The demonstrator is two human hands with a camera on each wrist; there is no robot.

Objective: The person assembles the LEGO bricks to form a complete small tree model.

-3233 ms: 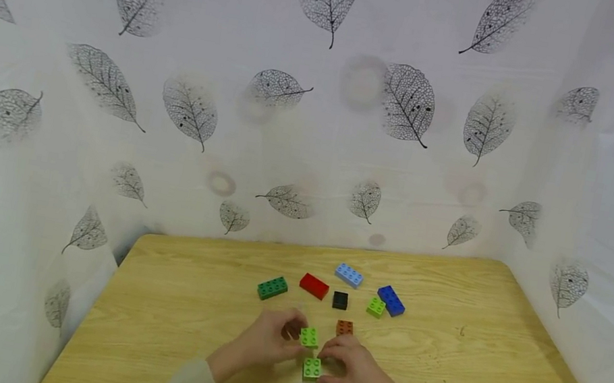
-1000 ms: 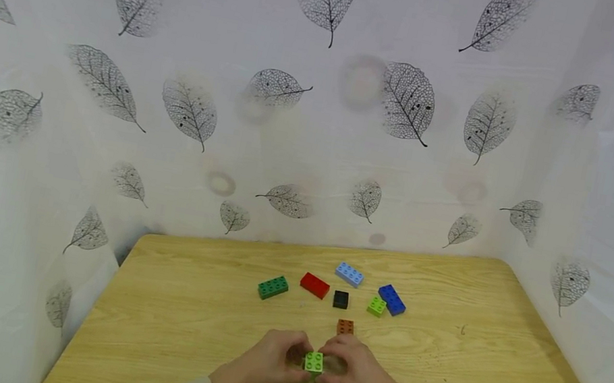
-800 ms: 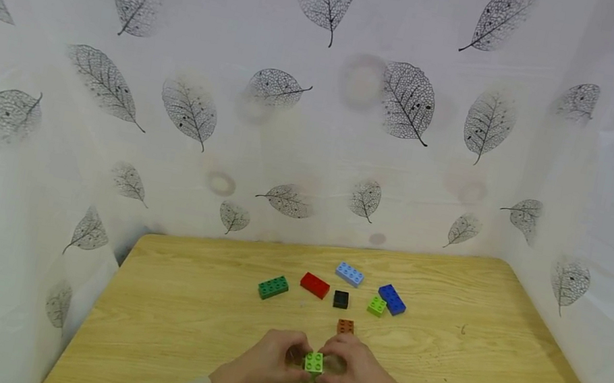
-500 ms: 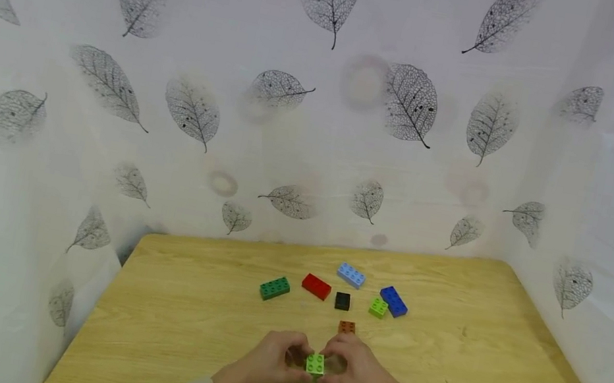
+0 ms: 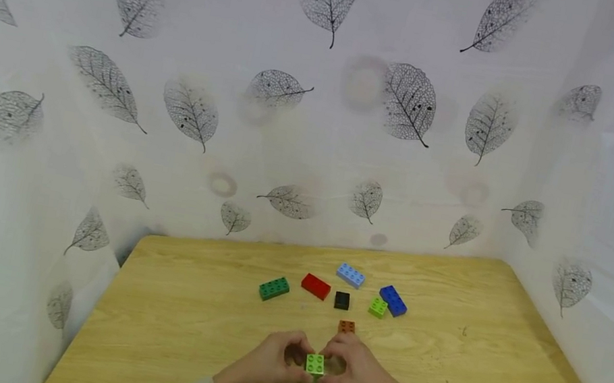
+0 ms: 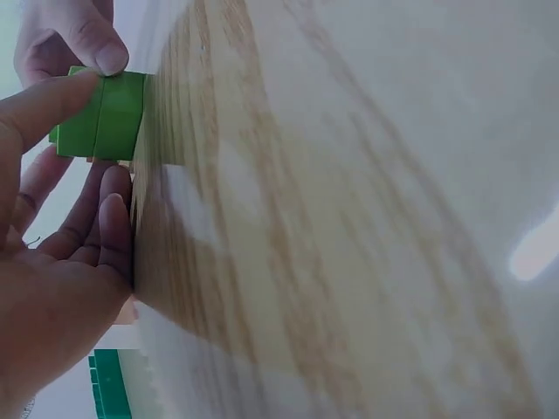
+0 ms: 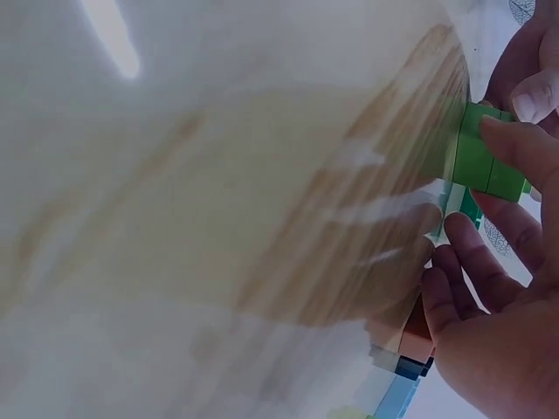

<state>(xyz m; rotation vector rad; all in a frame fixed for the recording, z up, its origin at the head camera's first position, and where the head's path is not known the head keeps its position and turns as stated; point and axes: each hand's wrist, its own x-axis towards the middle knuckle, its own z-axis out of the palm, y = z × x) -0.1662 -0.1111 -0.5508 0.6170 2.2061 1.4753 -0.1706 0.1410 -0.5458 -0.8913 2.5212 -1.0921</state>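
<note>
Here, both hands, left hand (image 5: 266, 366) and right hand (image 5: 357, 377), pinching stacked light-green bricks (image 5: 315, 363) (no readable lettering), wooden table (image 5: 499, 362).

- I can read no text, label, brand, number or sign in any view.
- The bricks on my table (image 5: 499, 362) show only plain studs; any lettering on them is too small to tell.
- The curtain (image 5: 320, 118) behind carries a leaf print, no words.
</note>
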